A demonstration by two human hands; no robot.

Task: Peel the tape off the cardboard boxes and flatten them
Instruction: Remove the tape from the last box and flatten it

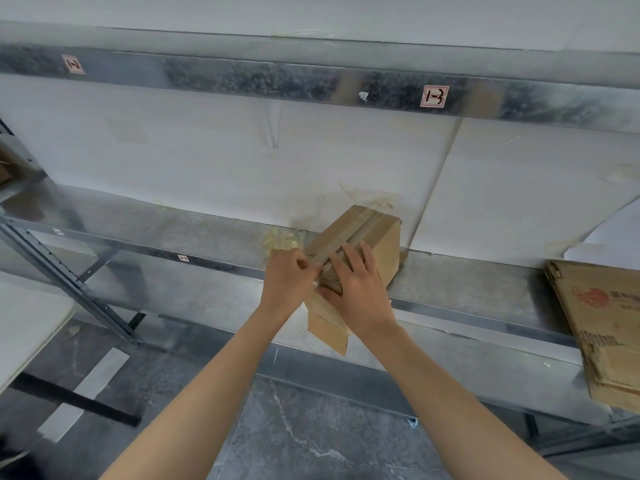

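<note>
Box (372,237) sits on the shelf (467,284) edge, near end overhanging. Left hand (287,275) pinches the tape (360,227) end at the top seam. Right hand (360,285) lies spread across the box, bracing it. Flattened cardboard (606,323) lies well right.
</note>
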